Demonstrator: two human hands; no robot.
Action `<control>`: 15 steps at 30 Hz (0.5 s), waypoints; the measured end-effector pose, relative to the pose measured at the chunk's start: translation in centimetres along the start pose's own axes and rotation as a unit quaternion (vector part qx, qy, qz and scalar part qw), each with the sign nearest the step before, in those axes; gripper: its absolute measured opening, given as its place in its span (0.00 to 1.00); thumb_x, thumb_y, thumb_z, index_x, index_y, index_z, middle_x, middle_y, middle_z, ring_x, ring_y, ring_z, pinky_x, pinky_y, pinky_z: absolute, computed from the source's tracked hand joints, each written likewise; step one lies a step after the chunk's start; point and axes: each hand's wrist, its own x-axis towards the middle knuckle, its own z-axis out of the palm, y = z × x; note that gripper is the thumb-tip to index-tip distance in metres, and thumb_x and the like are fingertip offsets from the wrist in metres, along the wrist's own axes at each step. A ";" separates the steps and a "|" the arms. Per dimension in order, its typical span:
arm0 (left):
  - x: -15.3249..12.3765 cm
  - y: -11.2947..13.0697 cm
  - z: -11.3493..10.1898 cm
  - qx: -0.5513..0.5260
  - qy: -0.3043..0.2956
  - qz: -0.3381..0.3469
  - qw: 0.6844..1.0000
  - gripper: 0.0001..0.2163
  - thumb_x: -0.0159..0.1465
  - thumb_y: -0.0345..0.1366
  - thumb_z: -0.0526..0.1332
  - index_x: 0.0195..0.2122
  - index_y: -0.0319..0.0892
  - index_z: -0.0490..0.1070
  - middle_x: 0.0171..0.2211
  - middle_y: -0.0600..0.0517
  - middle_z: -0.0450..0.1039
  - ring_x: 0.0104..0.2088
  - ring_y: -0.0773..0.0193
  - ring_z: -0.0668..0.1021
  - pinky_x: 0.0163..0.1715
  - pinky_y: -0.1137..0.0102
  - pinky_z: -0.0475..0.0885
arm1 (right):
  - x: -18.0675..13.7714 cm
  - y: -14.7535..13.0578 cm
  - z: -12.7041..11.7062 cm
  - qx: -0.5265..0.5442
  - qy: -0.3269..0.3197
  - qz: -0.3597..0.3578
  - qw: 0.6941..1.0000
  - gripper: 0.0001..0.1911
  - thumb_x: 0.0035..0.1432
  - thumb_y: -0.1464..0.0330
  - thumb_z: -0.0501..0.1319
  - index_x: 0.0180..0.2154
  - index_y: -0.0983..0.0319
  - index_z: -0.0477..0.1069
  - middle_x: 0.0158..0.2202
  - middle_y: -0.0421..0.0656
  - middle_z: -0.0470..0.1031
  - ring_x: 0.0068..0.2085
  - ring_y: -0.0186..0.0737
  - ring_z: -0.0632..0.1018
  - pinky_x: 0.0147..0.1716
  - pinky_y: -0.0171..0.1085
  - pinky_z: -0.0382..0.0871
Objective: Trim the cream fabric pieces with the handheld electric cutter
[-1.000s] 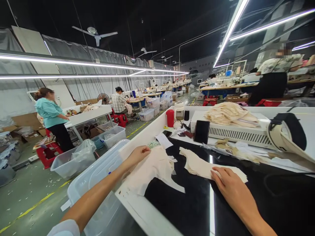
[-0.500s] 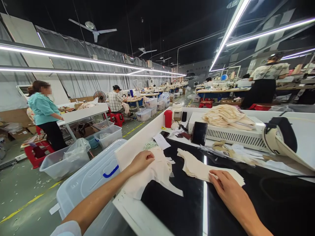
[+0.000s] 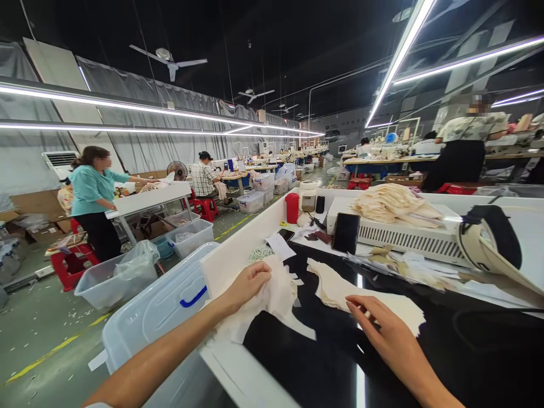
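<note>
The left hand (image 3: 249, 280) is curled shut, fingers and thumb pinching the top edge of a loose cream cloth piece (image 3: 276, 303) that lies at the near left corner of the black table (image 3: 323, 362), partly draped toward its white rim. The right hand (image 3: 385, 331) is open and flat, fingertips spread on the near end of a stack of cut pieces (image 3: 335, 286) in the same cream cloth, which sits in the middle of the table, close to the loose piece but not touching it. To handle this well, I judge the pinch should stay light and near the edge so the thin cloth does not crease or drag its neighbours, while the flat hand presses evenly so the layers of the stack stay lined up. A clear plastic bin (image 3: 157, 317) stands just beside the table under the left forearm; a phone (image 3: 345, 232), a red cup (image 3: 292, 207) and a white box (image 3: 408, 238) topped with a pile of cloth (image 3: 395, 205) lie farther back.
</note>
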 end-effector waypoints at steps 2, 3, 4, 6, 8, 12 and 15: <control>-1.3 0.8 1.4 -0.028 -0.018 -0.014 0.999 0.09 0.62 0.44 0.57 0.35 0.44 0.68 0.28 0.57 0.62 0.31 0.63 0.66 0.36 0.69 0.64 | -0.1 -1.7 0.9 0.081 -0.041 0.052 0.995 0.31 0.61 0.38 0.61 0.47 0.54 0.83 0.47 0.49 0.86 0.44 0.53 0.85 0.43 0.45 0.81; -1.8 1.1 2.2 -0.041 -0.025 -0.022 0.999 0.09 0.63 0.43 0.57 0.35 0.43 0.68 0.29 0.57 0.63 0.32 0.64 0.66 0.35 0.70 0.64 | -0.3 -2.5 1.4 0.134 -0.070 0.080 0.985 0.34 0.59 0.35 0.62 0.49 0.55 0.83 0.47 0.50 0.86 0.45 0.54 0.85 0.44 0.46 0.82; -2.2 1.4 3.0 -0.052 -0.033 -0.029 0.998 0.08 0.63 0.42 0.57 0.35 0.43 0.69 0.29 0.57 0.64 0.32 0.64 0.67 0.36 0.70 0.65 | -0.5 -3.3 2.0 0.189 -0.105 0.103 0.971 0.39 0.56 0.33 0.63 0.51 0.56 0.83 0.48 0.52 0.86 0.46 0.55 0.85 0.45 0.47 0.82; -2.8 1.6 4.7 -0.069 -0.041 -0.044 0.996 0.07 0.64 0.40 0.58 0.36 0.42 0.70 0.30 0.56 0.65 0.32 0.65 0.67 0.35 0.71 0.64 | -1.0 -4.4 3.3 0.295 -0.184 0.131 0.928 0.46 0.52 0.29 0.63 0.53 0.60 0.83 0.48 0.56 0.86 0.48 0.58 0.85 0.48 0.50 0.82; -3.2 1.7 6.1 -0.082 -0.037 -0.057 0.994 0.05 0.65 0.38 0.58 0.36 0.42 0.69 0.30 0.57 0.64 0.31 0.66 0.66 0.34 0.72 0.63 | -1.8 -5.2 4.2 0.371 -0.259 0.145 0.880 0.49 0.50 0.28 0.63 0.52 0.62 0.83 0.48 0.57 0.86 0.49 0.60 0.85 0.50 0.52 0.80; -3.7 1.3 7.5 -0.102 -0.027 -0.082 0.991 0.05 0.69 0.37 0.58 0.37 0.42 0.69 0.29 0.58 0.62 0.29 0.67 0.65 0.31 0.72 0.61 | -3.3 -6.6 4.9 0.383 -0.311 0.152 0.857 0.43 0.49 0.33 0.71 0.48 0.62 0.85 0.42 0.52 0.86 0.48 0.59 0.85 0.54 0.53 0.78; -4.1 0.8 7.6 -0.106 -0.037 -0.093 0.989 0.10 0.71 0.43 0.59 0.37 0.42 0.68 0.28 0.58 0.62 0.28 0.68 0.64 0.29 0.72 0.58 | -4.3 -8.0 4.6 0.365 -0.279 0.177 0.870 0.35 0.48 0.38 0.75 0.45 0.60 0.86 0.41 0.50 0.87 0.47 0.58 0.85 0.53 0.51 0.79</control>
